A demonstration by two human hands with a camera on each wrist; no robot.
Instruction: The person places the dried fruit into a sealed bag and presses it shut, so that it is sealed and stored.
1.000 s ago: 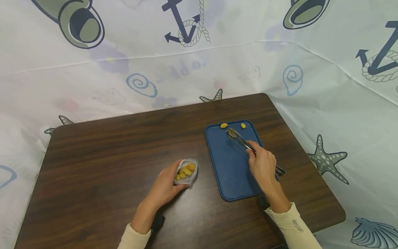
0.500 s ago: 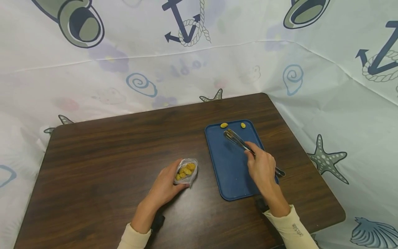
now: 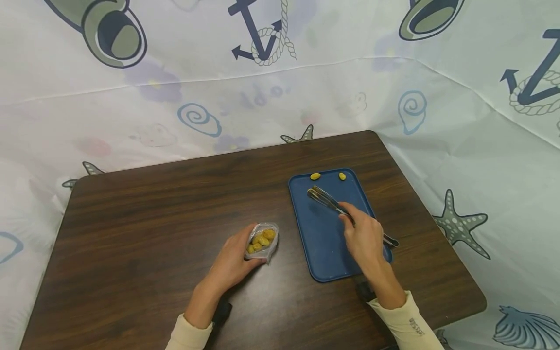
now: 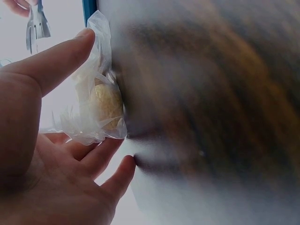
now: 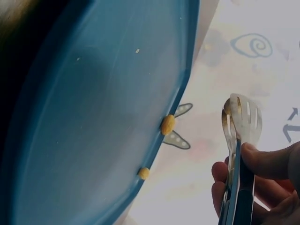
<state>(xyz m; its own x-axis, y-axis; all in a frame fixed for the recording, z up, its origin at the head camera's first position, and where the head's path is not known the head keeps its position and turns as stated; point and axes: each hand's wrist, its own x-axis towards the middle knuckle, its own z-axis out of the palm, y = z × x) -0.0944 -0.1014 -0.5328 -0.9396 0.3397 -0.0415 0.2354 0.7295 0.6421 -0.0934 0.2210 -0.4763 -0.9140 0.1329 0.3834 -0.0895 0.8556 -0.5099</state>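
My left hand (image 3: 229,262) holds a small clear plastic bag (image 3: 273,247) upright on the table, thumb and fingers around its sides. Several yellow, nut-like pieces (image 3: 262,240) fill the open bag; one piece (image 4: 108,107) shows through the plastic in the left wrist view. My right hand (image 3: 366,237) grips metal tongs (image 3: 325,198) above a blue tray (image 3: 323,253). The slotted tong heads (image 5: 247,117) stand close together, and a yellowish-brown patch shows between them. Two yellow pieces lie at the tray's far edge, an oval one (image 3: 315,176) and a smaller one (image 3: 342,176).
The dark wood-grain table (image 3: 153,233) carries the tray on its right side. A white sheet (image 3: 332,73) printed with sea motifs hangs behind the table and along its right side. Small crumbs (image 5: 137,50) dot the tray.
My right hand has moved slightly left and toward me with the tongs, drawing the tong heads away from the tray's far edge. My left hand and the bag stay put.
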